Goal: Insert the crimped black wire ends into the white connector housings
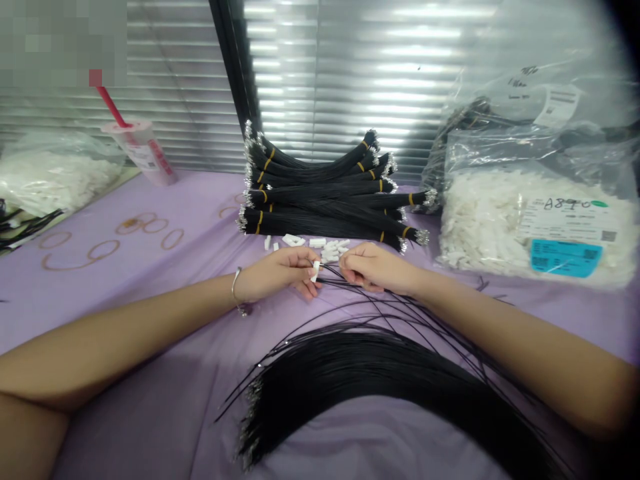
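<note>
My left hand [293, 270] pinches a small white plastic connector housing [315, 271] between thumb and fingers. Close by on the right, my right hand [370, 267] is closed on a thin black wire [333, 270], whose end reaches the housing; whether it is inside I cannot tell. More black wires run from the housing under my right hand. Just behind both hands lie several loose white housings [330, 252]. A wide curved bundle of loose black wires [360, 363] with metal terminals at its left end spreads in front of me.
Banded black wire bundles [320, 190] are stacked at the back by the window blinds. To the right stands a clear bag of white housings [485, 213]; another bag [60, 173] is at far left. A cup with a red straw [143, 153] and rubber bands [103, 250] are on the purple cloth [200, 193].
</note>
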The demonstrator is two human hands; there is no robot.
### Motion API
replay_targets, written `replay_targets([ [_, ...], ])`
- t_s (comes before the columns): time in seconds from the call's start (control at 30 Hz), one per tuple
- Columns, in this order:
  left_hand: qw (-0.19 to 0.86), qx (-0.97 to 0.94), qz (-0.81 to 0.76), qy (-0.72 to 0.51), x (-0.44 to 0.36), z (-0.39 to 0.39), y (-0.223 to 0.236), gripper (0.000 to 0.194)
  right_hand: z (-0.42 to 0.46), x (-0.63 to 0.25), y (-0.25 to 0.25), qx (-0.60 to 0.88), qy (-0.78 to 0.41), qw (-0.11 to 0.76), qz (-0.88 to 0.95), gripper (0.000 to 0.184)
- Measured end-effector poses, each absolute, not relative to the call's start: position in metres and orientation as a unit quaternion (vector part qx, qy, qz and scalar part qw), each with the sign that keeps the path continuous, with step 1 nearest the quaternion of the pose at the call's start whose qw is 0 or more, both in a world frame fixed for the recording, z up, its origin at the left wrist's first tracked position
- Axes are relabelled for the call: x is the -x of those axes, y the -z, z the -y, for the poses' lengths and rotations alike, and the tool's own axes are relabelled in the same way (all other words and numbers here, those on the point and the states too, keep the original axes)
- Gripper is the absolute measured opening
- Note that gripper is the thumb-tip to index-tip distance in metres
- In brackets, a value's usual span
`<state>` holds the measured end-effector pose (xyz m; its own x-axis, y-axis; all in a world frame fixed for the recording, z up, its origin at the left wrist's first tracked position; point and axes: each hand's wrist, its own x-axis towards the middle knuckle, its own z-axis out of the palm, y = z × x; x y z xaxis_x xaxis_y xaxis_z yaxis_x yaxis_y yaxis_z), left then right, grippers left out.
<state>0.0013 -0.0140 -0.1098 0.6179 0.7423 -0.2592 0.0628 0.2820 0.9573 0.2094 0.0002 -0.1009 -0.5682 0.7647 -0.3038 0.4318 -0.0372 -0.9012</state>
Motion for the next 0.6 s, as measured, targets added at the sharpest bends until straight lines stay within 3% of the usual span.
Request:
replay_targets([
  [0.6, 0.682, -0.596, -0.361, -0.223, -0.0013, 0.0163, 0.1073, 0.016, 0.0086, -0.2073, 0.1052, 0.352, -0.399, 0.136, 0.836, 0.021],
])
